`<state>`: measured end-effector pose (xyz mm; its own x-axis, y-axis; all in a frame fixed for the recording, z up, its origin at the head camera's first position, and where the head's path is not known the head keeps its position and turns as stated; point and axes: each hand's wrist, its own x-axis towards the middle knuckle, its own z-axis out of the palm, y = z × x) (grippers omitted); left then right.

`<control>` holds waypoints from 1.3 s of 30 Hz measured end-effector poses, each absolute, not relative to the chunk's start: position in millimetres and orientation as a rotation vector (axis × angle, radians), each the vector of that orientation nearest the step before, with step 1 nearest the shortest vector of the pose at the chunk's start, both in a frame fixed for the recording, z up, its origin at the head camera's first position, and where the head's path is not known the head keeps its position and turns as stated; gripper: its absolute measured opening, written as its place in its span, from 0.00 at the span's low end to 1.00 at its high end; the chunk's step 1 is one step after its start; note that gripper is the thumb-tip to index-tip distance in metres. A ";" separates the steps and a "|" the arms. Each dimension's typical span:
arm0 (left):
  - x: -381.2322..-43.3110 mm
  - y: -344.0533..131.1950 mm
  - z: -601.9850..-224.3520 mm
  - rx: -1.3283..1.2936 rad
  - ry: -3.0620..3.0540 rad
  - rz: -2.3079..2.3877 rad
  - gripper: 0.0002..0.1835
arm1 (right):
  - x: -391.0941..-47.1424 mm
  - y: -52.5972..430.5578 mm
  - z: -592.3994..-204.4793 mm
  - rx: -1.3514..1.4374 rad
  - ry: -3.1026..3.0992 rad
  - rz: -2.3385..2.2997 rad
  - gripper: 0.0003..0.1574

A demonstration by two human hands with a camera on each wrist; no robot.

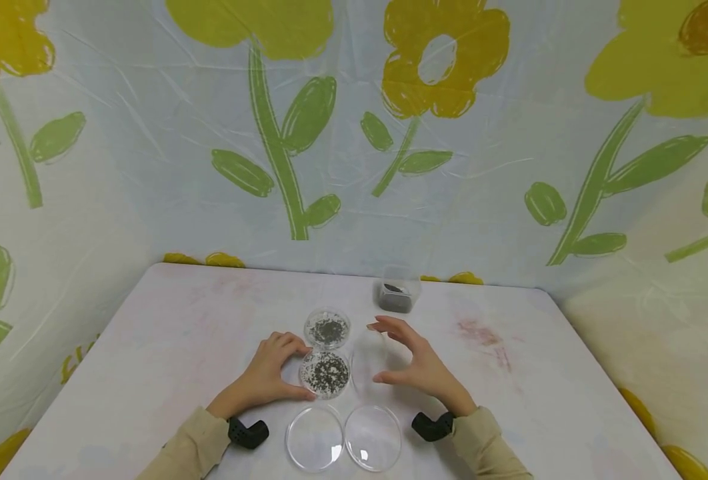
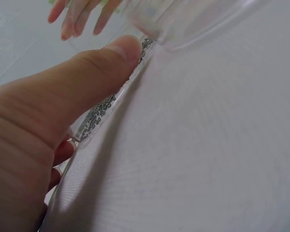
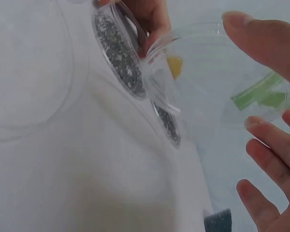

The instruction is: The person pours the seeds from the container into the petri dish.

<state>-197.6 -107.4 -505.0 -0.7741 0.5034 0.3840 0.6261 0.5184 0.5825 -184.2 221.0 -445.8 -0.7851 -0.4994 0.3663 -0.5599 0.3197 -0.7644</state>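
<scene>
My left hand (image 1: 268, 373) grips the rim of a petri dish (image 1: 325, 375) strewn with dark granules, thumb at the near side and fingers at the far side. In the left wrist view the thumb (image 2: 101, 63) lies against its clear wall. Just behind stands a second granule-filled petri dish (image 1: 327, 329). My right hand (image 1: 417, 367) holds a clear petri dish lid (image 3: 198, 72) by its edge between thumb and fingers. The lid is tilted and raised off the table, to the right of the dish in my left hand.
Two clear round dish pieces (image 1: 315, 440) lie side by side near the front of the table. A small clear tub (image 1: 396, 293) with dark granules stands at the table's back edge. The table (image 1: 210, 313) has a white cloth with reddish smudges at right.
</scene>
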 end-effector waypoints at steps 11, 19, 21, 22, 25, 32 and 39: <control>-197.4 -108.8 -505.3 -0.966 -2.590 -1.091 0.37 | -191.3 195.6 -436.1 1.073 -2.489 1.491 0.62; -197.3 -108.2 -505.2 -0.995 -2.573 -1.060 0.38 | -193.6 177.0 -435.8 1.153 -2.466 1.475 0.60; -197.1 -108.2 -505.5 -1.005 -2.565 -1.058 0.38 | -194.0 173.2 -436.2 1.162 -2.476 1.483 0.60; -197.0 -108.1 -505.7 -1.012 -2.557 -1.057 0.38 | -194.3 171.3 -436.7 1.166 -2.484 1.484 0.60; -196.8 -107.9 -506.4 -1.029 -2.536 -1.041 0.39 | -195.3 166.1 -438.7 1.171 -2.514 1.488 0.60; -197.9 -107.8 -507.8 -1.045 -2.516 -1.025 0.40 | -195.8 154.0 -444.7 1.204 -2.521 1.469 0.62; -198.0 -109.2 -507.4 -1.034 -2.550 -1.003 0.40 | -196.9 144.2 -447.5 1.230 -2.614 1.419 0.62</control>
<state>-198.0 -109.2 -507.4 -0.7311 0.5355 0.4227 0.6800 0.5218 0.5151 -196.9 144.2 -447.5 -0.7052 -0.6538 0.2743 -0.5861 0.3199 -0.7444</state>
